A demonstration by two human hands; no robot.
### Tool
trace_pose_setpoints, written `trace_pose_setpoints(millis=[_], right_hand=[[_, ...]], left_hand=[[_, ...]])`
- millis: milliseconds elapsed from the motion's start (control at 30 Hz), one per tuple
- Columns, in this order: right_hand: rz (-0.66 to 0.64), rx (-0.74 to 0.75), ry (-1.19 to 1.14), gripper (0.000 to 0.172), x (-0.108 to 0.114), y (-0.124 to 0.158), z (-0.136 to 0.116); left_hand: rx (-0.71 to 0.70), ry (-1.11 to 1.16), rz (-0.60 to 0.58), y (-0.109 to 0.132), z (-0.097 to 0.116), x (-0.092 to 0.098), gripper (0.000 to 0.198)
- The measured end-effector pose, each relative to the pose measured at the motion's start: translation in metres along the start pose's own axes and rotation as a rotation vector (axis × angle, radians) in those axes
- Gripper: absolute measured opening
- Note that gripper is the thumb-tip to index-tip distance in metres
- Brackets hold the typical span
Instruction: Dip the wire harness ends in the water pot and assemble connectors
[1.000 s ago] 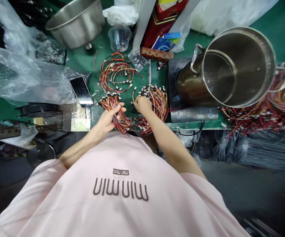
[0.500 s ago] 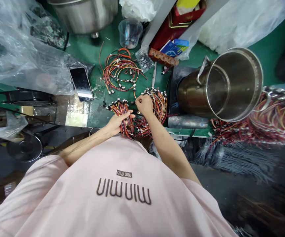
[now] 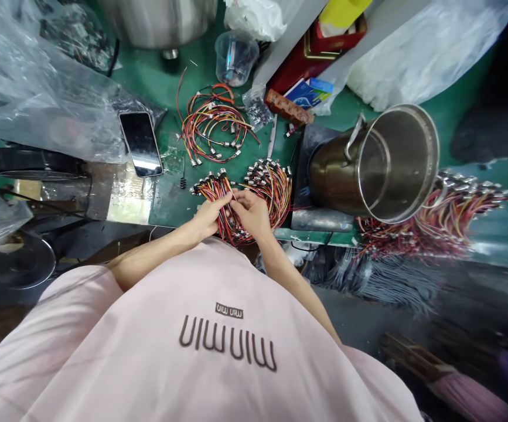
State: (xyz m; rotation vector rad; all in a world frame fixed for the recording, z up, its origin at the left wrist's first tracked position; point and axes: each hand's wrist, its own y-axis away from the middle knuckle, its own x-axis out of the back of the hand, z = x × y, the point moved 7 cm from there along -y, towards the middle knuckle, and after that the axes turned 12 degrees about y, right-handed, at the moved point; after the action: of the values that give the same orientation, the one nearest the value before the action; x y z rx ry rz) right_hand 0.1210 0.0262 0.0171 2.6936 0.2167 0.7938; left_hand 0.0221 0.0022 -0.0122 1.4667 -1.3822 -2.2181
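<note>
My left hand (image 3: 210, 214) is closed round a bundle of wire harnesses (image 3: 218, 189), thin red, yellow and black wires with metal connectors at the far end. Close beside it, my right hand (image 3: 252, 212) has its thumb and forefinger pinched at the bundle's right side, on what looks like a single wire; the fingertips partly hide it. A second bunch of wire harnesses (image 3: 280, 186) lies just right of my right hand, its connectors pointing away from me. Beyond both hands, loose harnesses (image 3: 212, 126) lie coiled on the green table.
A tilted metal pot (image 3: 345, 170) stands to the right, with a large pile of harnesses (image 3: 451, 217) past it. A phone (image 3: 141, 143) lies at the left near plastic bags (image 3: 51, 99). Behind are a clear plastic cup (image 3: 236, 58) and a red tin (image 3: 300, 55).
My right hand has come back toward me and to the left, from the far end of the right bunch to the bundle in my left hand. The view has shifted slightly.
</note>
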Motion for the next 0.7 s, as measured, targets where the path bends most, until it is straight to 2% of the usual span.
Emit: trace_pose_setpoints(millis=[100,200,333,400,467,567,633,700], right_hand=[[0.074,-0.015,0.028,0.019,0.006,-0.004,0.001],[0.128,0.038,0.171,0.022,0.011,-0.006,-0.01],[0.029,0.134,0.459,0.03,0.0,0.001,-0.032],[-0.019,0.179,0.495,0.03,-0.002,0.006,-0.039],[-0.018,0.207,0.445,0.027,0.003,0.009,-0.043],[0.117,0.144,0.335,0.024,0.021,0.008,-0.037],[0.189,0.09,0.201,0.03,0.029,0.005,-0.03],[0.146,0.081,0.045,0.039,0.022,0.002,-0.024]], left_hand=[[0.01,-0.018,0.011,0.0,-0.002,0.002,0.031],[0.017,-0.016,-0.007,-0.003,-0.004,0.003,0.035],[0.019,0.01,-0.007,-0.009,-0.002,0.005,0.037],[0.026,0.027,-0.018,-0.01,0.0,0.003,0.035],[0.026,0.033,-0.022,-0.01,0.003,0.002,0.035],[0.003,0.013,0.0,-0.007,0.007,0.0,0.033],[-0.009,0.004,-0.015,-0.004,0.008,-0.005,0.033],[-0.014,0.015,-0.055,-0.002,0.009,-0.012,0.036]])
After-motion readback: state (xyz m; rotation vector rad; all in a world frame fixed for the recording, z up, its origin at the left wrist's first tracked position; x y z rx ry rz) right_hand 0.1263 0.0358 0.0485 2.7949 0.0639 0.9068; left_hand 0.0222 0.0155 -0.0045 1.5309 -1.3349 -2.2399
